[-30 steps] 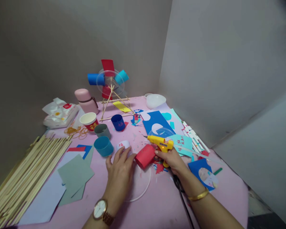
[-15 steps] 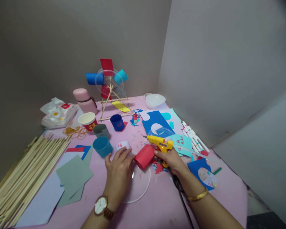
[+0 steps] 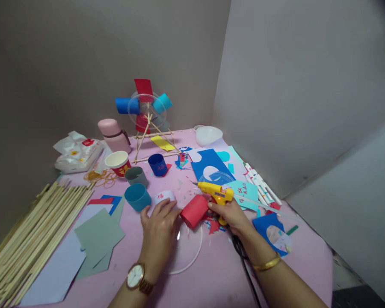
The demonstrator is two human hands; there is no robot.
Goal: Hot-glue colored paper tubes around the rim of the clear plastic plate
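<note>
My left hand [image 3: 161, 224] curls its fingers round the near side of a small white paper tube [image 3: 163, 196] with red writing. Under that hand lies a clear plastic lid [image 3: 195, 253]. My right hand [image 3: 228, 213] grips a yellow hot glue gun [image 3: 215, 191], its nozzle pointing left and an orange light lit. Between the hands a red paper tube [image 3: 195, 211] stands tilted, touching or very near the fingertips of both. Left of the white tube are a teal paper tube [image 3: 137, 197], a grey paper tube [image 3: 136, 176] and a dark blue paper tube [image 3: 158, 165].
A stick-framed wheel [image 3: 147, 109] with coloured tubes stands at the back. Nearby are a pink flask [image 3: 114, 136], a paper cup [image 3: 118, 163] and a tissue pack [image 3: 78, 154]. Wooden sticks [image 3: 35, 235] lie left; markers [image 3: 263, 184] and blue card [image 3: 271, 231] right. A black cord [image 3: 248, 273] trails forward.
</note>
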